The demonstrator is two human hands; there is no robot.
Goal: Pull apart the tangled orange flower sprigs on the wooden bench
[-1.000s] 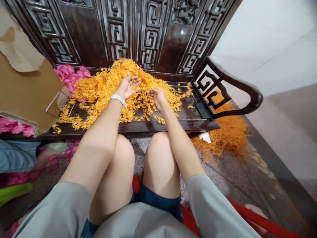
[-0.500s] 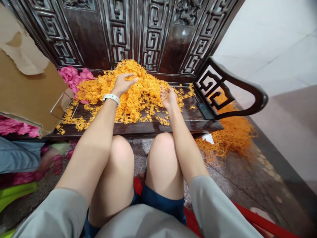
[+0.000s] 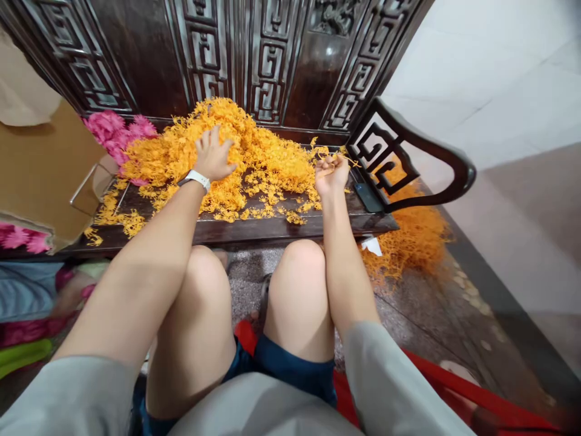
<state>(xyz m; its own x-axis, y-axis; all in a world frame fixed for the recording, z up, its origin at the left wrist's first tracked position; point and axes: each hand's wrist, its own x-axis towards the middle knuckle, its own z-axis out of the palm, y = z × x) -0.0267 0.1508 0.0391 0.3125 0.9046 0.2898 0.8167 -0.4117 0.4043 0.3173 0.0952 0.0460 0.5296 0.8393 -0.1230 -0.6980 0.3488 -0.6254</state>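
A heap of orange artificial flower pieces (image 3: 272,163) is piled on the seat of a dark wooden bench (image 3: 254,229). My left hand (image 3: 214,156), with a white watch (image 3: 198,179) at the wrist, reaches onto the left part of the heap; its fingers are spread and it holds nothing I can see. At the right end of the heap, my right hand (image 3: 333,172) has its palm up and fingers curled round a few thin orange flower pieces (image 3: 323,151), whose ends stick out past the fingers.
Pink artificial flowers (image 3: 115,136) lie left of the heap, behind a brown cardboard box (image 3: 45,169). A dark phone (image 3: 368,198) rests by the bench's carved armrest (image 3: 422,151). More orange pieces (image 3: 417,242) cover the floor at right. Another person's leg (image 3: 31,290) shows at left.
My right hand has moved right and now holds orange flower pieces. My left hand has gone down onto the heap with its fingers spread. The view has shifted slightly.
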